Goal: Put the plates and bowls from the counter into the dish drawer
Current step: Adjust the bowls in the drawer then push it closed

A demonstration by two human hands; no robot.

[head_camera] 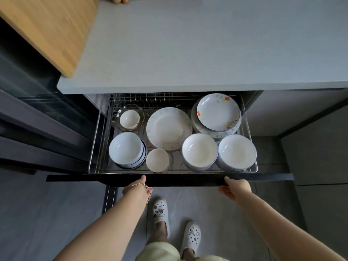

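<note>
White bowl stacks (199,149), perhaps five, two plate piles (169,128), both hands (138,186) (235,187) gripping drawer front (178,180).

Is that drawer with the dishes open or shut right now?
Open. The drawer is pulled out from under the counter, dishes in plain view; the left hand and right hand grip its front edge.

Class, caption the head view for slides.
Left hand and right hand grip the drawer front; plates and bowls fill the rack.
</note>
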